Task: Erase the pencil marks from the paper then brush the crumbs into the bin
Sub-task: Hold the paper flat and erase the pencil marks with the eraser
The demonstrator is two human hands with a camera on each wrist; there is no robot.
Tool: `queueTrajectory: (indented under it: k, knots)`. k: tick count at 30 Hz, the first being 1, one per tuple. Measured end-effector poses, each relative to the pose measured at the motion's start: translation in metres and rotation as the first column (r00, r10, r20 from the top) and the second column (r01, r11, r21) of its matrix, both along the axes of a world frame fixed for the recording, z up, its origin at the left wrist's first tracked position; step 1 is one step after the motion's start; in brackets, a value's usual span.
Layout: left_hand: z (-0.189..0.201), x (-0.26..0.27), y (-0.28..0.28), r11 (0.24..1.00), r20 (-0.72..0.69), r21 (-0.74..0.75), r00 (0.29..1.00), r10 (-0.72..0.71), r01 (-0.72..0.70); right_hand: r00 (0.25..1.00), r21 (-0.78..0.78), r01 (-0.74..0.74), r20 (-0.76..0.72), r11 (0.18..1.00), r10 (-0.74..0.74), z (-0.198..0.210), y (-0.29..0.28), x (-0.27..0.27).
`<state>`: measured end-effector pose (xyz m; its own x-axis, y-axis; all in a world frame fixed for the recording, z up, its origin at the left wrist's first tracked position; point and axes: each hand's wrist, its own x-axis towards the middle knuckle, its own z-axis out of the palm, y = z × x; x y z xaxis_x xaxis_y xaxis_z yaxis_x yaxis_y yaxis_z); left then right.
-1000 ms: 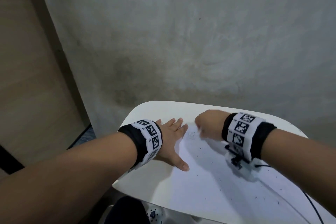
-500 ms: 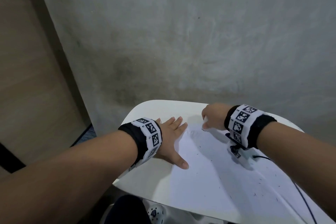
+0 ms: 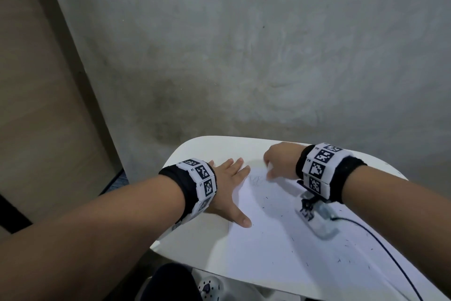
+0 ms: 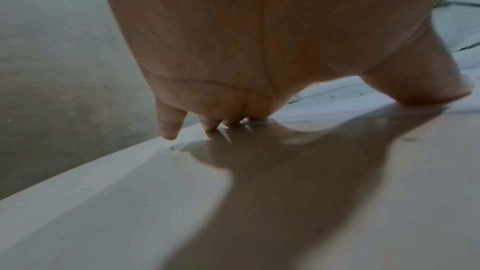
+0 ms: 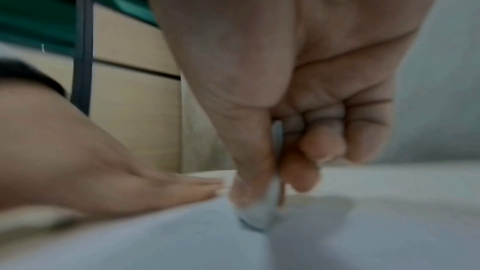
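A white sheet of paper (image 3: 280, 234) lies on the white table (image 3: 212, 147). Faint pencil marks (image 3: 255, 180) sit near its far left corner. Dark eraser crumbs (image 3: 341, 247) are scattered over the sheet. My left hand (image 3: 228, 187) lies flat with fingers spread, pressing the paper's left edge; in the left wrist view its fingertips (image 4: 210, 125) touch the table. My right hand (image 3: 280, 162) pinches a white eraser (image 5: 259, 215) between thumb and fingers, its tip on the paper just right of the marks. In the head view the eraser (image 3: 270, 170) shows only as a small white edge.
A grey concrete wall (image 3: 244, 44) rises behind the table. A wooden panel (image 3: 36, 105) stands at the left. A black cable (image 3: 380, 244) trails from my right wrist camera across the paper. A dark object and a patterned shoe (image 3: 210, 287) lie below the near edge. No bin in view.
My right hand with the eraser has rubbed back and forth near the paper's far corner, moving farther away and slightly right. My left hand has stayed flat in place.
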<state>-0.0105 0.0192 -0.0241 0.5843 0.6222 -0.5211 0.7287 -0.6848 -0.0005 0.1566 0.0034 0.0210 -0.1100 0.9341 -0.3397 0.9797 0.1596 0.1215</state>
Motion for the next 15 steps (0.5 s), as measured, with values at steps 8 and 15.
queueTrajectory:
  k: [8, 15]
  knots:
    - [0.002, -0.001, -0.002, 1.0, 0.007, 0.005, 1.0, 0.001, -0.001, 1.0, -0.023, 0.011, -0.028, 1.0, -0.011, -0.001, -0.002, -0.002]
    - [0.003, -0.001, -0.002, 1.0, 0.002, -0.003, 1.0, -0.006, 0.006, 0.999, -0.018, -0.05, -0.01, 0.999, 0.05, -0.01, -0.001, -0.01]
